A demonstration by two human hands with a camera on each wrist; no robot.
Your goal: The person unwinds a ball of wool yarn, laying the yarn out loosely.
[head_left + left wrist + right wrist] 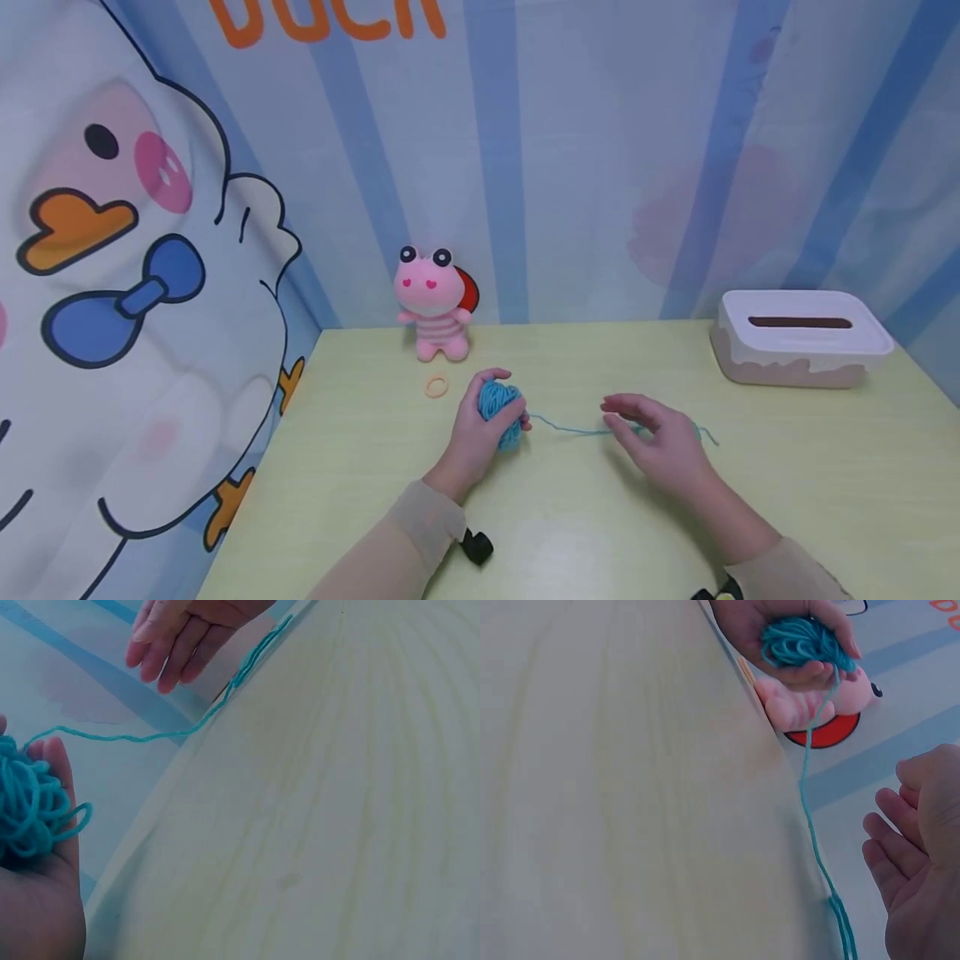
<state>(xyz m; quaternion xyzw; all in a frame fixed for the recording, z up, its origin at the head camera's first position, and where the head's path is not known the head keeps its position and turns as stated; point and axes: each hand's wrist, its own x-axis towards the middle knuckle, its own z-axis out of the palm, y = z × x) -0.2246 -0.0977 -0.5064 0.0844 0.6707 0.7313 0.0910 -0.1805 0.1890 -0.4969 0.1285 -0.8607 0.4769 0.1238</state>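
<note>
Sleeves (397, 546): beige, reaching in from the near edge.
Black device (476, 547): just beside the left cuff, too little showing to identify.
Right hand (663, 450): released, fingers loosely bent, pinching nothing; apart from the yarn in the right wrist view.
Left hand (474, 433): grasping the ball, thumb across the front, fingers behind.
Ball (495, 402): blue-green yarn, loosely wound, held in the left hand near the middle of the table; one loop sticking out in the left wrist view.
Strand (573, 431): running from the ball, passing behind the right hand, doubled toward the far end.
Table (562, 525): pale yellow, beneath both hands.
Ring (427, 387): peach, lying between left hand and toy.
Toy (431, 302): pink, striped, upright at the back.
Box (802, 343): white-topped, slotted, at the back right.
Curtain (585, 167): blue-striped, behind everything, duck print (165, 333) at left.
</note>
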